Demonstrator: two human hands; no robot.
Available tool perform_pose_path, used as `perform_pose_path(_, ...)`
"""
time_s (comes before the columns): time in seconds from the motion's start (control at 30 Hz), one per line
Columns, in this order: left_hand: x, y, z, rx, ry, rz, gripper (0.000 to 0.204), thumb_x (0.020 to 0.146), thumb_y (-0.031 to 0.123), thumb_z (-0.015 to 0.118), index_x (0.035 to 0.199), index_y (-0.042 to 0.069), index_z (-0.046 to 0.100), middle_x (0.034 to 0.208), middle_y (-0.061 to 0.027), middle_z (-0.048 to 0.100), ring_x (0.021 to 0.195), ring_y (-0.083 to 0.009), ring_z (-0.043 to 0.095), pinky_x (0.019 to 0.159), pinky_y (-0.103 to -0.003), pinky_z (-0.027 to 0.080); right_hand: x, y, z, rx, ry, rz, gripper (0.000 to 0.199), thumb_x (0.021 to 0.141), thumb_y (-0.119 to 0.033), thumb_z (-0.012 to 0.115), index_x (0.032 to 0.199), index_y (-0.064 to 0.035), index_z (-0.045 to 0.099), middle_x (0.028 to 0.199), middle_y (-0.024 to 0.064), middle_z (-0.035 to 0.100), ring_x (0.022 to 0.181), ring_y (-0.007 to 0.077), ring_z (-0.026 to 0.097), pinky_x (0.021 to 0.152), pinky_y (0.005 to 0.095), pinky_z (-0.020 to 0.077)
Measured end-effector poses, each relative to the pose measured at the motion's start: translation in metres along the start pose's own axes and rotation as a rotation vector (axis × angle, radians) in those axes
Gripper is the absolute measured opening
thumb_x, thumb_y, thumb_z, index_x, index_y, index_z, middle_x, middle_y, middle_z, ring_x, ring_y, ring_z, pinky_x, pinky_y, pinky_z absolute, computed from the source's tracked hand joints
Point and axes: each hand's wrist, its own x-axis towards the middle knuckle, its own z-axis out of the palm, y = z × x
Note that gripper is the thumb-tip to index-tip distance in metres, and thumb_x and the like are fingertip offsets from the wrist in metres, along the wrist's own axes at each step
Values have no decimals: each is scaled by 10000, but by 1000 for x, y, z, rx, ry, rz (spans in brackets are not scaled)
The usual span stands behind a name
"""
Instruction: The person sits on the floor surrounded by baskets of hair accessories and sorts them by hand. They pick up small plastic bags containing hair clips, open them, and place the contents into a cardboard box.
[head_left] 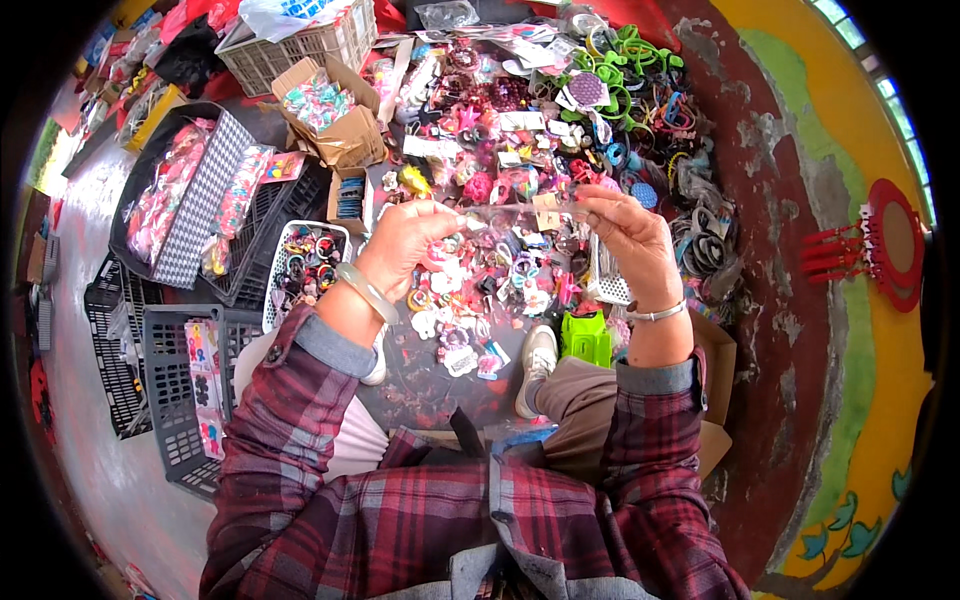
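Both of my hands are raised over a spread of hair accessories [500, 270] and pinch the two ends of a thin clear plastic bag [505, 211]. My left hand [405, 245] has thumb and forefinger closed on one end. At the other end, my right hand [635, 240] grips with its fingertips. The bag is stretched level between them; whether anything is in it I cannot tell. Below lie hair ties, bows and flower-shaped pieces in pink, white and red. A tan card [547, 212] shows beside the right fingertips.
Green headbands [630, 75] heap at the far right. A white basket [343, 235] of hair ties, a small cardboard box [350, 205] and a larger open carton [372, 135] stand left. A grey crate [165, 400] sits near my left arm. A bright green container [587, 338] stands by my right shoe [540, 360].
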Motion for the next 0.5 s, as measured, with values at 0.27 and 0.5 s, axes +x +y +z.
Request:
perform_pose_path(0.27, -2, 12, -5, -172, 72, 79, 117, 817, 104, 589, 886, 11, 598, 757, -28, 585, 608, -84, 559, 462, -222, 486, -1, -5, 0, 169, 60, -85, 201, 771, 92, 579, 924, -9, 661, 1078, 128, 593, 977, 157, 571, 846, 271, 473)
perform_pose_path(0.5, -25, 16, 29, -148, -148, 86, 409, 799, 88, 621, 1179, 9, 492, 810, -53, 609, 661, -86, 583, 534, -205, 475, 1, 12, 10, 26, 98, 376, 113, 810, -28, 570, 859, 58, 624, 722, 74, 643, 650, 108, 604, 632, 236, 495)
